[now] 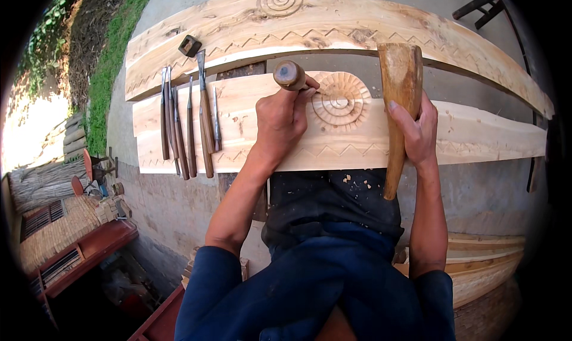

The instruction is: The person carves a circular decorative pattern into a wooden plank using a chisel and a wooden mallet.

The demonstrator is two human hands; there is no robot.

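Note:
My left hand is closed around a carving chisel, its round wooden handle end pointing up at me. The chisel's blade is mostly hidden by my fingers, beside the left rim of a round spiral carving with notched petals. That carving is cut into the near wooden board, which also bears a zigzag line along its front edge. On the right, my right hand grips a wooden mallet around its middle, thick end away from me and narrow end toward my lap.
Several chisels lie side by side on the board's left part. A small dark square block rests on the far board, which carries another spiral and zigzag. Wood chips dot my dark apron. A dark stool stands at the far right.

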